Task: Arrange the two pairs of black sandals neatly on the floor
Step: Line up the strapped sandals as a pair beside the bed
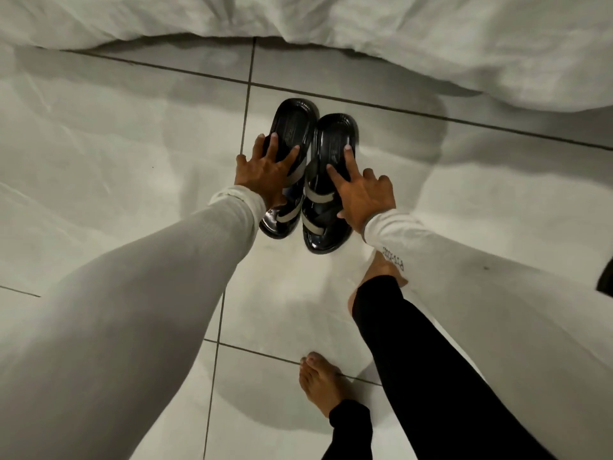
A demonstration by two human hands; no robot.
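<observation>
Sandals: left sandal (292, 134) and right sandal (331, 161) lie touching on the floor (132, 127). Left hand (262, 171) and right hand (361, 197) rest splayed, grip seemingly flat, clasping nothing; a push could skew them.

Glossy black sandals (300, 167) with matt straps on shiny smooth tiles (116, 144).

1 head view, looking steeply down, close
</observation>
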